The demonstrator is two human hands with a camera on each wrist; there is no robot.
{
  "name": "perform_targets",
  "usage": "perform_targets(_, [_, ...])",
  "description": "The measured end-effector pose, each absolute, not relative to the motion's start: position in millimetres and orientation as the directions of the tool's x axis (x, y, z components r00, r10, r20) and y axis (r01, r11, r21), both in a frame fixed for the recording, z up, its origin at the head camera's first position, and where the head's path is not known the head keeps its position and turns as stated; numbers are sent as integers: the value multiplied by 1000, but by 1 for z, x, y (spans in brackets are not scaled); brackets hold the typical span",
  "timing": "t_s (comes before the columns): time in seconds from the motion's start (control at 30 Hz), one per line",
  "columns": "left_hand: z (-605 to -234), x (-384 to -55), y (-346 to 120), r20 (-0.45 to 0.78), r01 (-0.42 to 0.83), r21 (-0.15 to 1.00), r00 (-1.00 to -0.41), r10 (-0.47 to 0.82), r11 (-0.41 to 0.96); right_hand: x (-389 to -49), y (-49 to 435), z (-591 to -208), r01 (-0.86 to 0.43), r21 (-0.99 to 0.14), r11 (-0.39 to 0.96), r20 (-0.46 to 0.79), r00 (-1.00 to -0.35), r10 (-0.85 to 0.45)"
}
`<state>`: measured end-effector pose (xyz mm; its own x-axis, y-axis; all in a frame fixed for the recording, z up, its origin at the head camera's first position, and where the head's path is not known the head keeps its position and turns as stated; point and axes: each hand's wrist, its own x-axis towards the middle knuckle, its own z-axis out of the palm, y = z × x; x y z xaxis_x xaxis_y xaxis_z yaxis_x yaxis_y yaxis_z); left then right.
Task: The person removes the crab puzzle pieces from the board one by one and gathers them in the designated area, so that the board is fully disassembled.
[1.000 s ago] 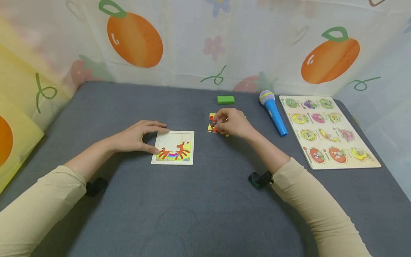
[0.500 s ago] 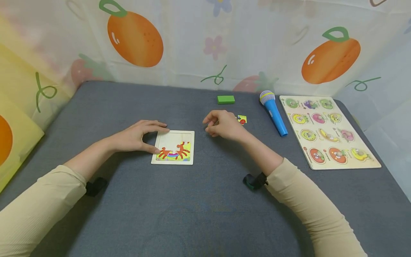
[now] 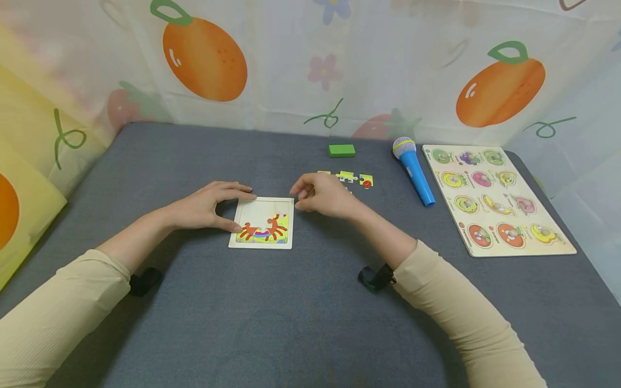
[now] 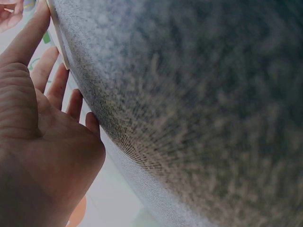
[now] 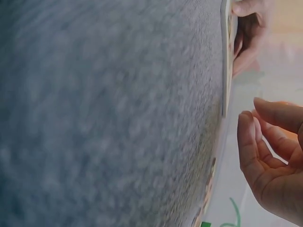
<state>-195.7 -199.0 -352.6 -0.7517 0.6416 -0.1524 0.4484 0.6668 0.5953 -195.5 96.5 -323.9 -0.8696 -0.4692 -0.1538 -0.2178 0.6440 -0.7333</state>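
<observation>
A square wooden puzzle tray [image 3: 264, 205] lies at the middle of the table. Its lower part holds pieces that form a red animal over a rainbow; bare wood shows in the upper part. My left hand [image 3: 213, 206] rests along its left side, with the thumb on the lower left rim and the fingers at the top left corner. At the tray's upper right edge is my right hand [image 3: 320, 195], thumb and forefinger pinched together on a small puzzle piece that the fingers hide. In the right wrist view the fingertips [image 5: 246, 120] hang beside the tray's edge [image 5: 225, 85].
Several loose puzzle pieces [image 3: 346, 177] lie just behind my right hand, partly covered by it. A green block [image 3: 342, 151] sits farther back. To the right are a blue toy microphone [image 3: 415, 172] and a large fruit board [image 3: 466, 186]. A printed curtain [image 3: 281, 64] hangs behind the table.
My right hand has moved left and a little nearer, from the loose pieces to the tray's right edge, uncovering some pieces behind it. My left hand and the tray have stayed put.
</observation>
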Motion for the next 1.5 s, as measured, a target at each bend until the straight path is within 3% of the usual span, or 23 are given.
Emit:
perform_targets(1.17, [-354,-194,-199,-134,462,591,-752,645,662,-182,70,-327,-351,-646,678,-241,-748,-618])
perform_targets(1.5, [-353,-195,-199,-134,464,589,-751,646,661,-184,68,-331,-363,-629,688,-248,-745,-619])
